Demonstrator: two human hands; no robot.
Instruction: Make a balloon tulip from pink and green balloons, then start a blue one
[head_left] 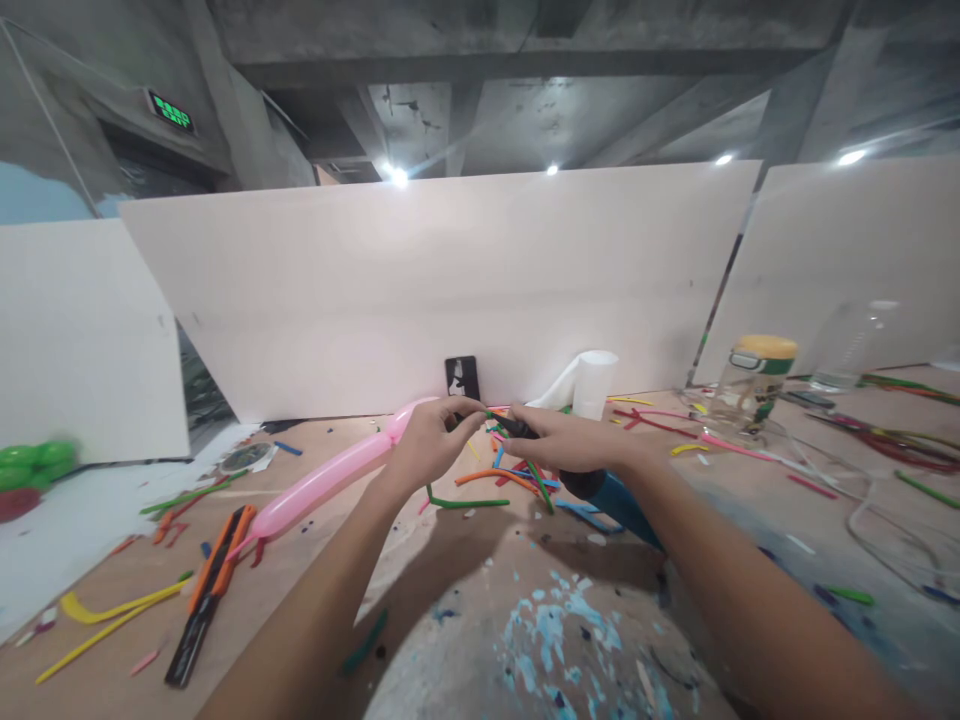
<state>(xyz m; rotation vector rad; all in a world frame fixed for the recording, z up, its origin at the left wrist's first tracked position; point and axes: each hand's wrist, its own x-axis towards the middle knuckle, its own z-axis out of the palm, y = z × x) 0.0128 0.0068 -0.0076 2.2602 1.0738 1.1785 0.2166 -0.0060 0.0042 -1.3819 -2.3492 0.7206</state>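
My left hand (435, 432) is closed in a pinch near the middle of the view. Its fingertips hold the end of a thin green balloon (489, 414), most of which is hidden. My right hand (566, 437) is closed on a hand balloon pump with a blue body (624, 506) and a black nozzle (516, 426). The nozzle points left, and its tip is close to the green balloon's end; whether it is inside cannot be made out. A long inflated pink balloon (322, 486) lies to the left, partly behind my left hand.
Uninflated balloons (491, 478) are scattered on the table beneath my hands. An orange-and-black utility knife (211, 595) lies left. Behind stand a phone (461, 378) and a white roll (598, 385) by a white panel (450, 290). A yellow-lidded bottle (752, 388) and clear bottle (851, 345) are right.
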